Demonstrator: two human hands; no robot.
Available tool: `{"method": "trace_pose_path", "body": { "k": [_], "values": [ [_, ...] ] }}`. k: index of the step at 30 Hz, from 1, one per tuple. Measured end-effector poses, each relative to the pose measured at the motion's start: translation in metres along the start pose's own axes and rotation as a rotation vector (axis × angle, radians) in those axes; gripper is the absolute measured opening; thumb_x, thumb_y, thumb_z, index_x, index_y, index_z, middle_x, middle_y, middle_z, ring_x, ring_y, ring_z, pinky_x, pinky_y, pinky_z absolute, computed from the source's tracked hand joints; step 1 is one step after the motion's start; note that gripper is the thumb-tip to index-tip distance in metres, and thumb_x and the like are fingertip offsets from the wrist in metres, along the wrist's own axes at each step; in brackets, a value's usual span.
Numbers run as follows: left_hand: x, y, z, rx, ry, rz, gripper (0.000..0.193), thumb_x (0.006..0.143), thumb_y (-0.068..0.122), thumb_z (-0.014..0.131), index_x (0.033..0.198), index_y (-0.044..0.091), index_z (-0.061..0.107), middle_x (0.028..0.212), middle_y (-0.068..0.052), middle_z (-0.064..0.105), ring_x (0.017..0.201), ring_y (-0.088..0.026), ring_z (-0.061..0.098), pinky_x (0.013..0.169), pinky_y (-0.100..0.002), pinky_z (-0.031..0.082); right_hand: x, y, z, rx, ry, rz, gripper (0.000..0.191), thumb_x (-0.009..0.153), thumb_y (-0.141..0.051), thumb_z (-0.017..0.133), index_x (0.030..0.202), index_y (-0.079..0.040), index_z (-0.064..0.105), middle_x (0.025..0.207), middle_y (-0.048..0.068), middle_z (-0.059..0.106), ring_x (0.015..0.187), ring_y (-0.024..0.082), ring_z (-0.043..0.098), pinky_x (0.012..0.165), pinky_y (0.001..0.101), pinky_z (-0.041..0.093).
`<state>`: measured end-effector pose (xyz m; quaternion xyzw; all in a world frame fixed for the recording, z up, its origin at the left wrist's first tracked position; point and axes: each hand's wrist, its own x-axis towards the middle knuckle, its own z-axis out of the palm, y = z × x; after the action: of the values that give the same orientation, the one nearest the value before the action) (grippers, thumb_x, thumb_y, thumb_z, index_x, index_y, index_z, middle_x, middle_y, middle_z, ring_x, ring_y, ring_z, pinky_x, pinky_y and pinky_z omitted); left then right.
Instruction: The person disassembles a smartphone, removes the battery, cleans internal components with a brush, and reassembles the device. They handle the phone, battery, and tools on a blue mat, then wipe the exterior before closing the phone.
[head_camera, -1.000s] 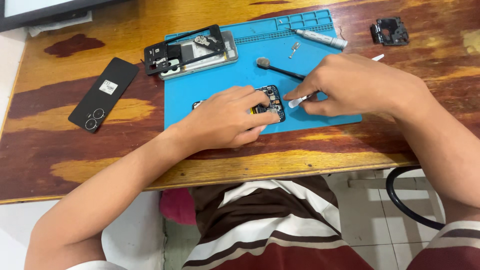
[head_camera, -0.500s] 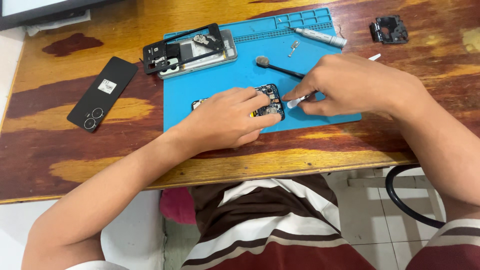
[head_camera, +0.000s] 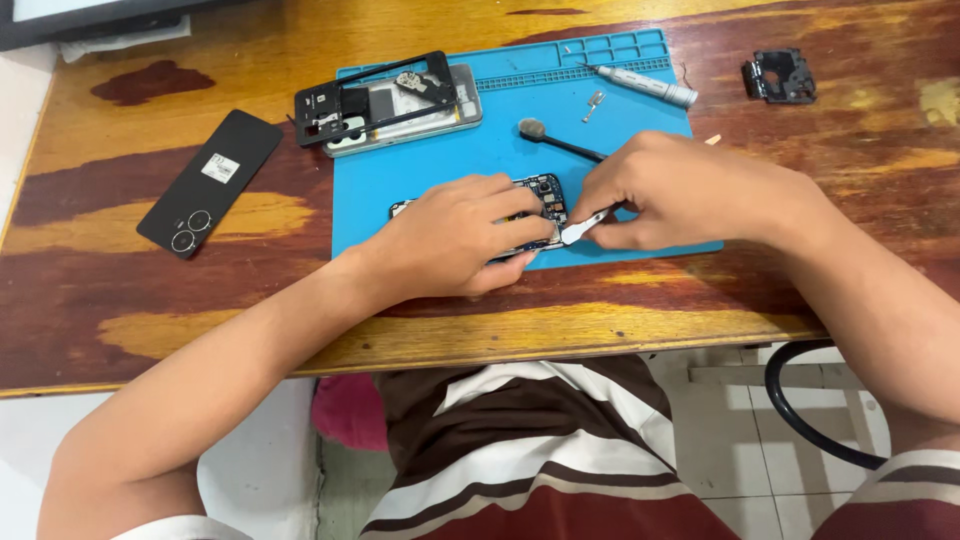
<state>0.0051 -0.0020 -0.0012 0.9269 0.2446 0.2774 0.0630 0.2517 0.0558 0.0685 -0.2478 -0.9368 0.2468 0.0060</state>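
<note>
An opened phone body (head_camera: 540, 192) with its circuit board showing lies on a blue work mat (head_camera: 470, 150). My left hand (head_camera: 465, 235) lies flat over the phone and holds it down. My right hand (head_camera: 680, 190) pinches a thin white pry tool (head_camera: 580, 230), its tip touching the phone's right edge by the board. Most of the phone is hidden under my left hand.
A black-framed phone part and a grey phone shell (head_camera: 395, 100) lie at the mat's top left. A black brush (head_camera: 555, 140), a small metal piece (head_camera: 593, 104) and a grey screwdriver (head_camera: 645, 85) rest on the mat. A black back cover (head_camera: 210, 183) and a small black part (head_camera: 778, 75) lie on the wooden table.
Both hands stay on the phone; the pry tool's tip has shifted only slightly along the phone's edge.
</note>
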Motion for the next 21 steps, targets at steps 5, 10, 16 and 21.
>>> {"method": "trace_pose_path", "body": {
  "k": [5,10,16,21],
  "values": [
    [0.000,-0.004,0.000,-0.042,0.019,0.014,0.025,0.090,0.019,0.074,0.112,0.008,0.068,0.106,-0.007,0.065,0.098,-0.029,0.062,0.083,-0.041,0.052,0.004,0.000,0.004,-0.025,-0.056,0.006,0.027,0.078,-0.011,0.071,0.104,-0.010,0.080,0.090,0.008,0.078,0.073,0.031,0.071,0.063,0.0405,0.054],
    [0.000,-0.004,0.001,-0.060,0.049,0.031,0.026,0.088,0.017,0.076,0.112,0.008,0.069,0.108,-0.006,0.067,0.099,-0.028,0.063,0.084,-0.041,0.052,0.003,-0.002,0.006,-0.098,-0.078,-0.007,0.026,0.077,-0.016,0.076,0.101,-0.009,0.079,0.087,0.008,0.076,0.075,0.032,0.070,0.065,0.0427,0.053],
    [0.000,-0.005,0.002,-0.068,0.056,0.031,0.027,0.086,0.016,0.077,0.111,0.007,0.070,0.108,-0.005,0.067,0.099,-0.028,0.063,0.085,-0.040,0.053,0.006,0.000,0.012,-0.046,-0.056,0.011,0.027,0.075,-0.017,0.077,0.100,-0.007,0.078,0.087,0.010,0.077,0.074,0.030,0.072,0.065,0.0413,0.054],
    [-0.001,-0.004,0.001,-0.080,0.060,0.018,0.029,0.086,0.015,0.077,0.112,0.007,0.070,0.109,-0.005,0.067,0.099,-0.028,0.063,0.085,-0.040,0.053,0.009,0.004,0.014,0.043,-0.074,0.042,0.022,0.075,-0.016,0.075,0.093,-0.003,0.077,0.083,0.012,0.077,0.069,0.026,0.072,0.065,0.0377,0.056]
  ]
}}
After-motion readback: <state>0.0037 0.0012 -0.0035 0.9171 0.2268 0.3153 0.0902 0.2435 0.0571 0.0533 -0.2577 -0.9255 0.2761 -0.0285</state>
